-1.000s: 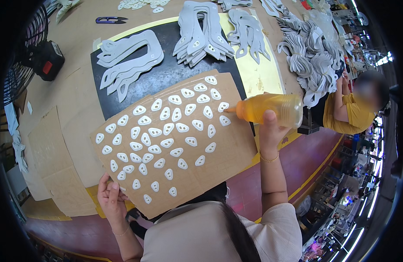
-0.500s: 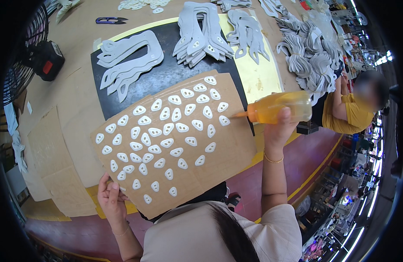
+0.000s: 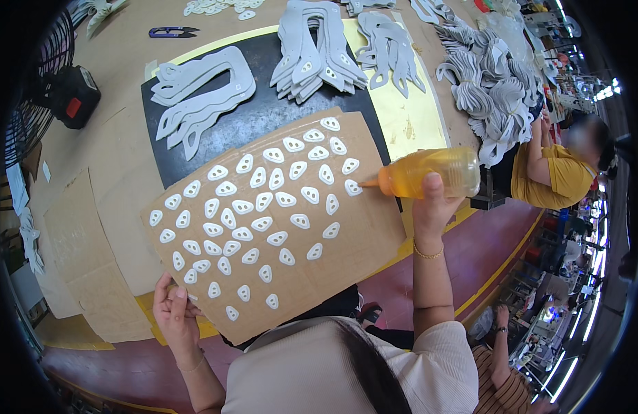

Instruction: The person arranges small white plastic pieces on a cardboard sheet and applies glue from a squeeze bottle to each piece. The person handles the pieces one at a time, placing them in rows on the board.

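Note:
My right hand is wrapped round a squeeze bottle of amber liquid, tipped sideways. Its orange nozzle points left, the tip touching or just over a white piece near the right side of a brown cardboard sheet. Many more small white rounded-triangle pieces, each with two holes, lie spread over the sheet. At the sheet's lower left corner my left hand grips the edge, fingers partly hidden beneath it.
Grey cut pieces and a grey stack lie on a black mat. Thread snips rest at the far left, near a fan. Bundled grey pieces lie right, near a person in yellow.
The bottle in my right hand has shifted a little left, bringing its nozzle to the right-hand white piece. Another person's arm now shows at the lower right. My left hand stays in place.

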Available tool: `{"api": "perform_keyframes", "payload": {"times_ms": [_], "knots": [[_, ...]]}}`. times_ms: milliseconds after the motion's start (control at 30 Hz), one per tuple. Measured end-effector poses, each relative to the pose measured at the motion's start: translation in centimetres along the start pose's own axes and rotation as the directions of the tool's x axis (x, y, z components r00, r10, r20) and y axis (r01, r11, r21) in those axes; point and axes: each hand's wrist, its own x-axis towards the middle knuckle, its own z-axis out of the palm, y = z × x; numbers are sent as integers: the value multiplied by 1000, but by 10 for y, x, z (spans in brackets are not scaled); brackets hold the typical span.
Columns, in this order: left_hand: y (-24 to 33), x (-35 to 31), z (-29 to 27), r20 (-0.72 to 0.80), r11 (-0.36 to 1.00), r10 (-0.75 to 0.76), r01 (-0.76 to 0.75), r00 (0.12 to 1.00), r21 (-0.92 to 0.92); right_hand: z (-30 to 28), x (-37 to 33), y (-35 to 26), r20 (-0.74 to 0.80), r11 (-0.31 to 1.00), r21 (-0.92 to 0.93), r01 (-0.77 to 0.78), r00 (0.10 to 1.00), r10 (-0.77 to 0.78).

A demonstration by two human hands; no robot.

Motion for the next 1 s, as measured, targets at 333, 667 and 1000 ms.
{"api": "perform_keyframes", "payload": {"times_ms": [333, 667, 1000], "knots": [[0, 0, 0, -11, 1000, -8, 8, 1000, 4, 26, 11, -17, 138, 1000, -5, -14, 990, 15], [-1, -1, 0, -10, 1000, -7, 7, 1000, 22, 29, 18, -53, 598, 777, -372, 507, 771, -217], [0, 0, 1, -3, 1000, -18, 18, 1000, 19, -2, 1, -22, 58, 988, -148, 46, 998, -38]]}}
